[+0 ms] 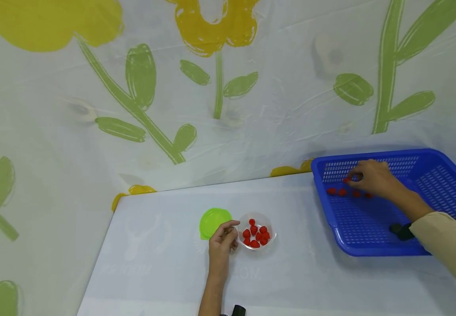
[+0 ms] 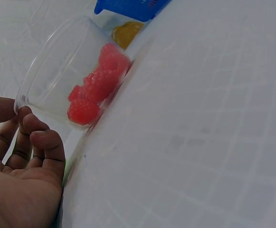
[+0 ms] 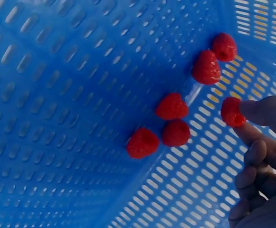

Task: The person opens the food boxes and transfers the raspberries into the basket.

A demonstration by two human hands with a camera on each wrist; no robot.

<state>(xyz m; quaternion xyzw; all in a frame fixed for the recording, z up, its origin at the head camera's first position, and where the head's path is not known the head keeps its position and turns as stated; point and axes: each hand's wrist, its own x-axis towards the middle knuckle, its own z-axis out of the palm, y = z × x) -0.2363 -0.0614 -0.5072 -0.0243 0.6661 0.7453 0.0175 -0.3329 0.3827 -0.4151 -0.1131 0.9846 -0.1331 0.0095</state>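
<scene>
My left hand (image 1: 223, 237) pinches the near-left rim of a clear plastic bowl (image 2: 52, 66) between thumb and finger. Several red raspberries (image 1: 254, 244) lie in the bottom of this bowl, which stands on the table. Over at the right, my right hand (image 1: 374, 177) is inside a blue plastic basket (image 1: 332, 224). Its thumb and index finger pinch one raspberry (image 3: 233, 112), raised above the basket floor. Several more raspberries (image 3: 173, 106) lie near the basket's far wall, below and beside that hand.
A bright green lid (image 1: 213, 219) lies on the white table (image 1: 164, 281), just left of the bowl and beside my left hand. Behind the table hangs a white cloth (image 1: 283, 123) printed with flowers. The basket's slotted walls rise around my right hand.
</scene>
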